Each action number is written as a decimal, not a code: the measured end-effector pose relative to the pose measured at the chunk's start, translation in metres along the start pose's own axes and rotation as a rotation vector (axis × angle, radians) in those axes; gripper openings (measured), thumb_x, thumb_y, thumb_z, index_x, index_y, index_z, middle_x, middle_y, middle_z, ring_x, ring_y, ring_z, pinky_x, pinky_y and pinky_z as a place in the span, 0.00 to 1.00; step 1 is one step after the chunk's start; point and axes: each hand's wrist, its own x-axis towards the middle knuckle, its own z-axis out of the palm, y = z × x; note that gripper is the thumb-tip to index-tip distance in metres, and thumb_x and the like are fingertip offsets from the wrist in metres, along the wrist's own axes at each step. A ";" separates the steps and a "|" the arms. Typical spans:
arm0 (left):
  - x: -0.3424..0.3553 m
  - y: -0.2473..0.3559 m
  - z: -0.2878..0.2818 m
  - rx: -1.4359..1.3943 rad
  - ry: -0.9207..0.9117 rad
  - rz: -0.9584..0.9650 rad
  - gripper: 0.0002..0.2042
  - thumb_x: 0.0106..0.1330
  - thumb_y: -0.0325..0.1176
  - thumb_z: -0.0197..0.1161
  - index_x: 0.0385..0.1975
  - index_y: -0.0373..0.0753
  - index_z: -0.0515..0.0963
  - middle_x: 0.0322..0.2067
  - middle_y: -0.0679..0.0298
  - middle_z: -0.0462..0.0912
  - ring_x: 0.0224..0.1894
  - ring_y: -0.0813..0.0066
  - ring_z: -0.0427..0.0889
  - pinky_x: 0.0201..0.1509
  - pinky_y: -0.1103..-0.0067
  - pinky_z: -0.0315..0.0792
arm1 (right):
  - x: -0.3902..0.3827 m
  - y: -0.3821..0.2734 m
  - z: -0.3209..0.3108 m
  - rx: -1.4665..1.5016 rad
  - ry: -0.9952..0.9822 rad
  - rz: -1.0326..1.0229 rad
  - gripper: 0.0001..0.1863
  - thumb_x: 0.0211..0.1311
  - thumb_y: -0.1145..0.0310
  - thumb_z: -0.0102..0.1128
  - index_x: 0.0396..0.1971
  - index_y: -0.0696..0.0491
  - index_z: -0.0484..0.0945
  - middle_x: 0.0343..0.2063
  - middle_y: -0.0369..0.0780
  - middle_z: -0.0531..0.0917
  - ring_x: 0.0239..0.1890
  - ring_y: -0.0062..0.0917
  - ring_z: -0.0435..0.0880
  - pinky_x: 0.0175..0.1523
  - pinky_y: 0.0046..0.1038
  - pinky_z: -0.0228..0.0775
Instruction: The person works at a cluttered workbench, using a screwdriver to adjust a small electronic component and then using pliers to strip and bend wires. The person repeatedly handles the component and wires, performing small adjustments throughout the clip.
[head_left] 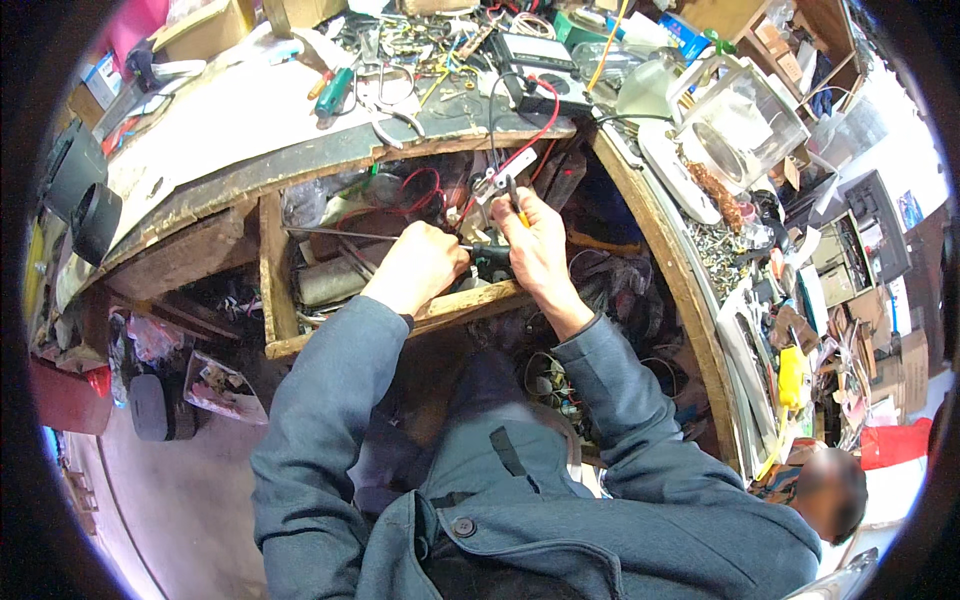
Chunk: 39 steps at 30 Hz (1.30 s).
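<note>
Over an open wooden drawer [470, 302], my right hand [535, 245] is closed around a slim tool with a yellow-and-black handle [520, 208]. Just beyond its fingers is a small white plastic part [505, 175] with red wire [460, 215] beside it. My left hand [418, 262] is closed, fingertips bent down and hidden, so what they hold cannot be made out. A long thin metal rod [340, 233] runs toward that hand from the left. Between my hands lies a black handle-like piece [490, 256]; whether it joins the rod is hidden.
A multimeter-like box [555, 92] with red and black leads stands on the bench [230, 135]. Near its edge lie a green-handled screwdriver [335, 92] and pliers [395, 125]. Clutter covers the right bench, with a clear plastic case [745, 125]. Another person [832, 495] is at lower right.
</note>
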 end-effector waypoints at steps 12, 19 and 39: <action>0.000 0.002 0.011 0.026 0.036 -0.026 0.05 0.64 0.36 0.60 0.31 0.52 0.84 0.26 0.69 0.82 0.36 0.69 0.85 0.40 0.72 0.73 | -0.002 -0.005 -0.001 -0.110 -0.066 0.028 0.08 0.71 0.68 0.59 0.35 0.57 0.77 0.24 0.29 0.74 0.30 0.12 0.67 0.35 0.21 0.63; -0.010 0.001 0.018 0.035 0.008 -0.064 0.03 0.61 0.35 0.63 0.32 0.49 0.83 0.30 0.70 0.81 0.39 0.71 0.83 0.43 0.73 0.71 | -0.004 -0.001 0.001 -0.110 -0.100 -0.025 0.07 0.72 0.68 0.59 0.36 0.57 0.77 0.26 0.28 0.76 0.31 0.12 0.68 0.38 0.20 0.65; 0.000 0.001 0.000 0.025 -0.052 0.003 0.11 0.70 0.39 0.55 0.41 0.56 0.87 0.25 0.68 0.83 0.32 0.69 0.85 0.37 0.70 0.73 | -0.001 0.005 0.004 -0.084 -0.058 -0.025 0.09 0.70 0.66 0.57 0.36 0.57 0.80 0.23 0.39 0.80 0.28 0.19 0.74 0.36 0.26 0.68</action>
